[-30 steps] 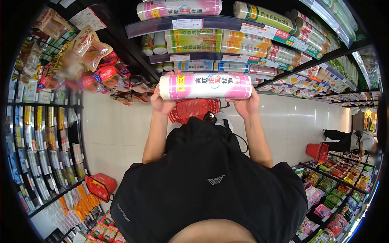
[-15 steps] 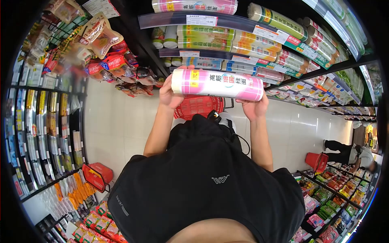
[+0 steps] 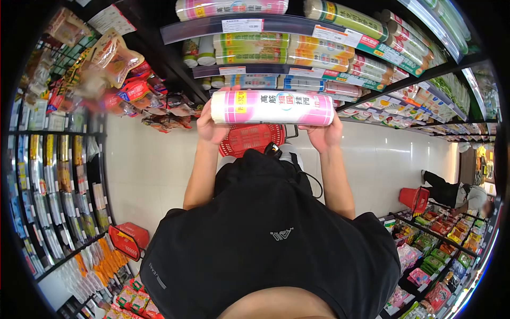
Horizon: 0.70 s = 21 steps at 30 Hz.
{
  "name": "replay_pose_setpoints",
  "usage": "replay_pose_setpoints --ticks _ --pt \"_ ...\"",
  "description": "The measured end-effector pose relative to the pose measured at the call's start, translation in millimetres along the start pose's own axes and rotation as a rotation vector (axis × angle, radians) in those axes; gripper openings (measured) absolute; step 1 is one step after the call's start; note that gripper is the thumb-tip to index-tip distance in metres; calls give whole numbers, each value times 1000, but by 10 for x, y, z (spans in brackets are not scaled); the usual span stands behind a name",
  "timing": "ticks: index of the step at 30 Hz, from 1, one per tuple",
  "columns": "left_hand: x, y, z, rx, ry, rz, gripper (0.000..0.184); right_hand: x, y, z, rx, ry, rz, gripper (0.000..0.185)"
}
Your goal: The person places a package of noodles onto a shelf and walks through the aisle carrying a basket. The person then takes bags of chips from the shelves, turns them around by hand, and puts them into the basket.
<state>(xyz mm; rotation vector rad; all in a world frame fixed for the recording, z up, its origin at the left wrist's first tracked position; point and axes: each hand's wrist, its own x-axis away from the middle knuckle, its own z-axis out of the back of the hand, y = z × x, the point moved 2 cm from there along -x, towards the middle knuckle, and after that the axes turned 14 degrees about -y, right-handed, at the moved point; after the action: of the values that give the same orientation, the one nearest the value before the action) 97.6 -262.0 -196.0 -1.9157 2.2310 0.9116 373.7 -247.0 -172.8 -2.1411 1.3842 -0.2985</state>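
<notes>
A pink and white cylindrical noodle pack [image 3: 273,108] lies level between my two hands, its printed label facing up toward the camera. My left hand [image 3: 212,126] is closed round its cream-coloured left end. At the pink right end, my right hand [image 3: 324,133] grips the pack from below and the side. Behind the pack runs a shelf with more noodle packs, among them a similar pink and white one [image 3: 232,7] on the upper tier. Below the held pack, a red basket [image 3: 252,139] stands on the floor by my feet.
Bagged food [image 3: 139,93] hangs at the upper left. Racks of packets [image 3: 56,181] stand farther left, with a red basket [image 3: 129,240] near them. Another red basket [image 3: 414,199] is at the right, beside a person [image 3: 451,192] and low shelves of packets [image 3: 443,228].
The view swung right and back, shifting the surroundings. The pack stays in both my hands and is now nearly level after a slight tilt. The person at the right has shifted slightly.
</notes>
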Motion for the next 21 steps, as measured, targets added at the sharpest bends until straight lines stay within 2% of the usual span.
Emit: replay_pose_setpoints --ticks 5,7,15,17,21 --pt "3 -8 74 -103 -37 79 55 -1 2 -4 -46 1 -26 47" --pt "-13 -13 26 -56 44 75 54 8 18 19 -58 30 -26 47" --pt "-87 -16 -126 -104 121 102 56 -19 67 128 -159 46 -12 43" --pt "-115 -9 -167 12 18 90 61 -28 67 132 -153 59 -24 42" --pt "-123 13 -138 -41 -28 93 64 -43 68 143 -161 64 -26 41"
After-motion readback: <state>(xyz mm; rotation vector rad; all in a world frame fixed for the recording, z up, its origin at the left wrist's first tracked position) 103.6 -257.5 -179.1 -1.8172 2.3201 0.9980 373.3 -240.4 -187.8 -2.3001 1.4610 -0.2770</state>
